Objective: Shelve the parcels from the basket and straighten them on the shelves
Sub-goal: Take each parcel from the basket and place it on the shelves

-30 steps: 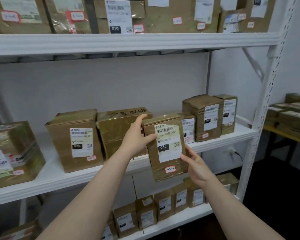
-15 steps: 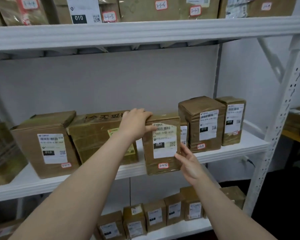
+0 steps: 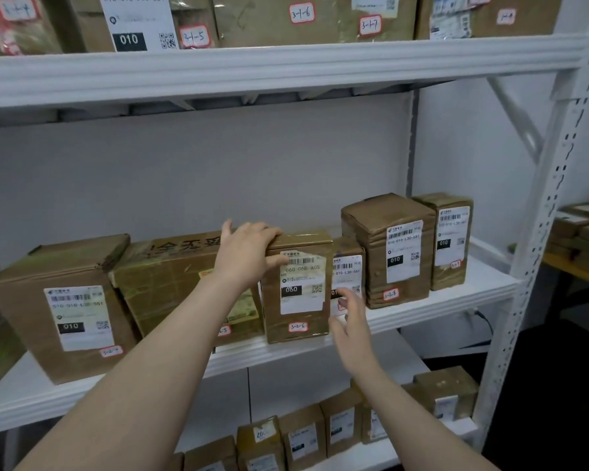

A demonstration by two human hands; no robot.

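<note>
A brown parcel [image 3: 296, 287] with a white "060" label and a red-edged tag stands upright on the middle shelf [image 3: 422, 311], between a wide taped box [image 3: 170, 277] and a smaller parcel [image 3: 349, 270]. My left hand [image 3: 245, 253] grips its top left corner, thumb on the front face. My right hand [image 3: 349, 321] hovers just off the parcel's lower right edge, fingers spread and holding nothing. No basket is in view.
Two taller parcels [image 3: 391, 249] [image 3: 449, 239] stand further right on the same shelf, a large box [image 3: 58, 307] at the left. The upper shelf [image 3: 286, 62] and lower shelf [image 3: 381, 453] hold more parcels. A white upright post [image 3: 538, 249] bounds the right side.
The parcel went from held in front of the shelf to standing on it, pushed back between its neighbours. My right hand has let go of its lower right corner.
</note>
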